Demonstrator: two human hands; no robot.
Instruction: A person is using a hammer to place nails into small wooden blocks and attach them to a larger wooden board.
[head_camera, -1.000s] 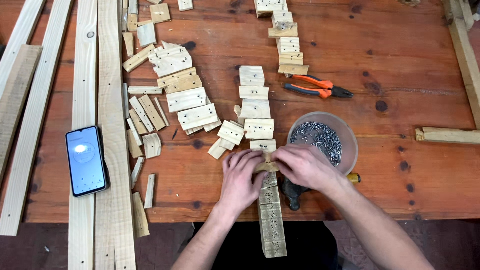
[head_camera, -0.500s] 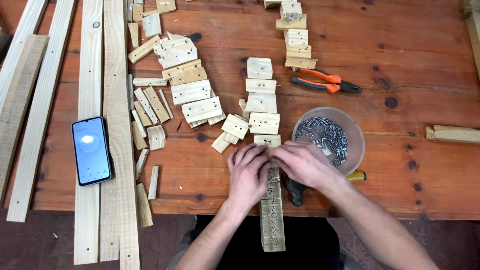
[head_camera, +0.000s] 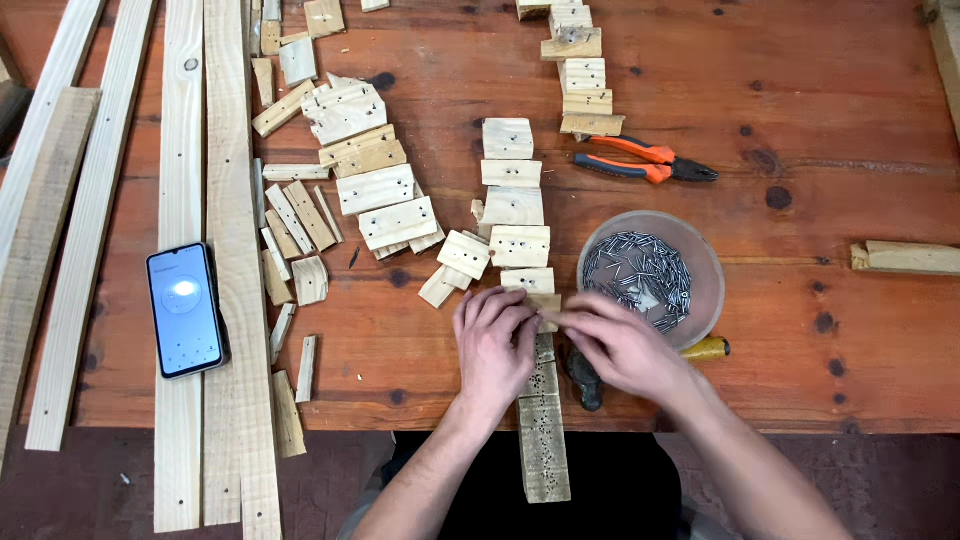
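My left hand (head_camera: 494, 341) and my right hand (head_camera: 622, 347) meet over a small pale wooden block (head_camera: 546, 300) near the table's front edge. The fingers of both hands close on the block from either side. The block rests on the far end of a long, pitted wooden strip (head_camera: 543, 440) that sticks out over the table edge towards me. Whether my right fingertips also pinch something small is hidden. A row of similar pale blocks (head_camera: 518, 245) runs away from the hands.
A clear bowl of nails (head_camera: 690, 262) stands just right of my hands. A yellow-handled hammer (head_camera: 706, 348) lies partly under my right hand. Orange pliers (head_camera: 640, 160) lie farther back. Several cut blocks (head_camera: 375, 190), a phone (head_camera: 185, 308) and long planks (head_camera: 235, 250) fill the left.
Both hands have stayed on the small block over the strip. Only the view has shifted slightly.
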